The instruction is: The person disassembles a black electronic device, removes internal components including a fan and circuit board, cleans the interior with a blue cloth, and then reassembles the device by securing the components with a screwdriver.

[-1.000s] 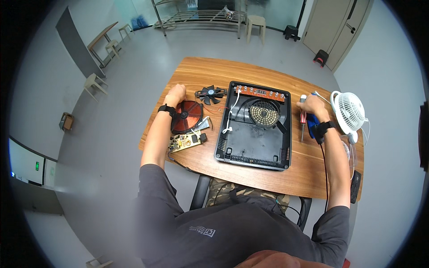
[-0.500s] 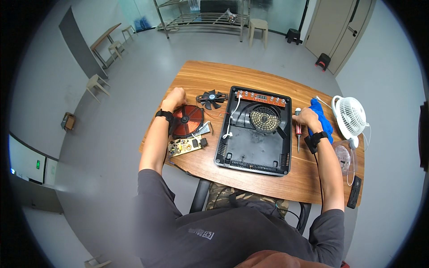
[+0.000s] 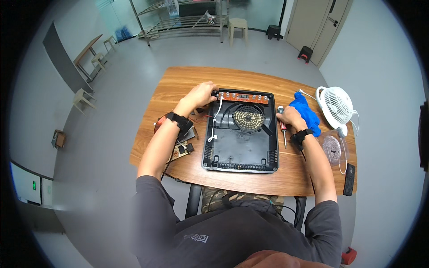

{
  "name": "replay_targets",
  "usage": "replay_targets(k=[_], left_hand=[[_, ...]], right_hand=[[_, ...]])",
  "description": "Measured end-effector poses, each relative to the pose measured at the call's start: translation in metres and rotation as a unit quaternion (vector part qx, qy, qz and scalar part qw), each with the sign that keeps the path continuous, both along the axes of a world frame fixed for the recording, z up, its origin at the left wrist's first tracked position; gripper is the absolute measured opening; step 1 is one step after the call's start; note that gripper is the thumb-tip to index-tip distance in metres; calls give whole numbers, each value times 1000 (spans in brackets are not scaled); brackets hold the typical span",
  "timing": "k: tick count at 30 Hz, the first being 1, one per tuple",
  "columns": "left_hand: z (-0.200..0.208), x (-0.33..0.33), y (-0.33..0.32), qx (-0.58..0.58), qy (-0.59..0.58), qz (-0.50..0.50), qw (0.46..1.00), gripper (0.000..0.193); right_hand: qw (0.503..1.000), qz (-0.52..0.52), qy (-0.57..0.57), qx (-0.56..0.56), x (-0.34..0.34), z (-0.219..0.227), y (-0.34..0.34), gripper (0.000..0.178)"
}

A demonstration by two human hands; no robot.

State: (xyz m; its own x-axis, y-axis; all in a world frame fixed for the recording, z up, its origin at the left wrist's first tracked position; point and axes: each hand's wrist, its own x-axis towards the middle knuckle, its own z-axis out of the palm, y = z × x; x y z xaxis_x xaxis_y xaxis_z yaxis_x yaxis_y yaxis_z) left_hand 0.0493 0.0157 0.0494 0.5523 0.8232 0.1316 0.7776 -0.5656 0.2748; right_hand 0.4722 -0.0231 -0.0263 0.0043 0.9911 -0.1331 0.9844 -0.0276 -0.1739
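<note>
The black open induction cooker housing (image 3: pixel 241 149) lies in front of me, with an orange button circuit board (image 3: pixel 244 98) along its far edge and a round vent grille (image 3: pixel 248 119) inside. At its far left corner, my left hand (image 3: pixel 202 95) is closed round the rim, thumb on the near side. My right hand (image 3: pixel 290 117) has curled fingers against the housing's right edge, reaching across a red-and-black screwdriver (image 3: pixel 283 129). Under my left forearm, the copper coil (image 3: pixel 159 123) and a yellowish power circuit board (image 3: pixel 181 151) are partly hidden. A white connector cable (image 3: pixel 217 117) hangs inside the housing.
On the right stand a blue cloth (image 3: pixel 304 115), a white fan (image 3: pixel 336 106), a clear plastic tray (image 3: pixel 331 149) and a black bar-shaped object (image 3: pixel 349 180). The wooden table (image 3: pixel 187 77) has a curved edge. Stools and a metal rack (image 3: pixel 178 22) are beyond.
My left hand has moved right, from beside the copper coil to the housing's far left corner, covering the small black fan. My right hand keeps its place. The view has shifted slightly.
</note>
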Motion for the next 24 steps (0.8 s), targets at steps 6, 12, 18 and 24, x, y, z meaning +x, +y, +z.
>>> replay_targets(k=[6, 12, 18, 24], left_hand=[[-14, 31, 8, -7, 11, -20, 1000, 45], [-21, 47, 6, -8, 23, -15, 1000, 43], [-38, 42, 15, 35, -1, -22, 999, 33], [-29, 40, 12, 46, -46, -31, 997, 27]], right_hand=[[999, -22, 11, -45, -13, 32, -10, 66], [998, 4, -13, 59, -12, 48, 1, 62], [975, 162, -16, 149, -65, 78, 17, 46], [979, 188, -34, 74, -90, 63, 33, 48]])
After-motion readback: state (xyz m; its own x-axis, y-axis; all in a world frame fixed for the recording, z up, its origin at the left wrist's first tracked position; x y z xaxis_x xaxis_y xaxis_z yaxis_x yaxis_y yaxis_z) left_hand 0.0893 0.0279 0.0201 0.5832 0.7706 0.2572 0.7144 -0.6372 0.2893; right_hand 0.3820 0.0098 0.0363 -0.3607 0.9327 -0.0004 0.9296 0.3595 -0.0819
